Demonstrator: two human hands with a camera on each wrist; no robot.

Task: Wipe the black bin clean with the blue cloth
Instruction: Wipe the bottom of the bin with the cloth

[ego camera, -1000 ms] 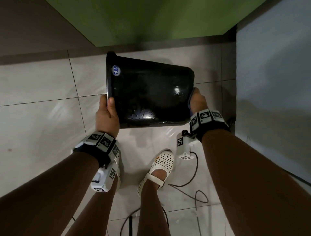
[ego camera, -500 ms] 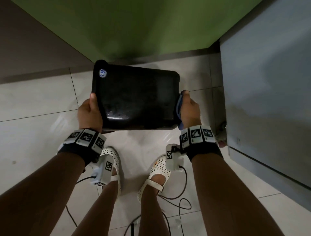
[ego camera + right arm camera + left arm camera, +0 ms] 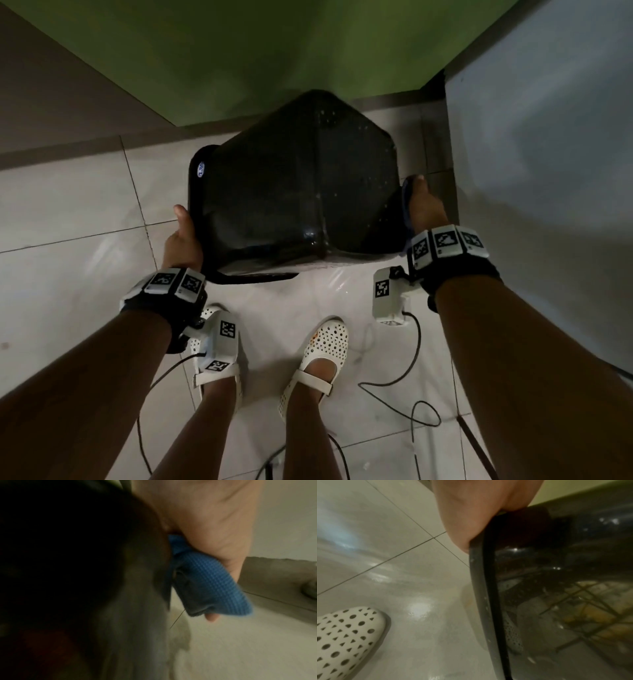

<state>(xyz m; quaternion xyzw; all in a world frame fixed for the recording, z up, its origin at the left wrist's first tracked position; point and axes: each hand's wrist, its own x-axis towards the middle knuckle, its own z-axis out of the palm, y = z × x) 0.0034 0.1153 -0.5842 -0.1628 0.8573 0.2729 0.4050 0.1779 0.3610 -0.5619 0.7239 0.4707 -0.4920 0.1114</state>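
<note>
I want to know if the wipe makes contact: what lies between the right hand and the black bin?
The blue cloth, bunched under the right hand against the black bin; the right wrist view shows it best.

The black bin (image 3: 298, 192) sits in the upper middle of the head view, held off the floor and tipped on its side, its rim toward the frame's left and its base toward the upper right. It is glossy dark plastic, dotted with pale specks, with a small round white-and-blue sticker near the rim at its left edge. The blue cloth (image 3: 211, 582), a waffle-textured rag, is bunched against the bin's right side, at centre right in the right-wrist view.
</note>
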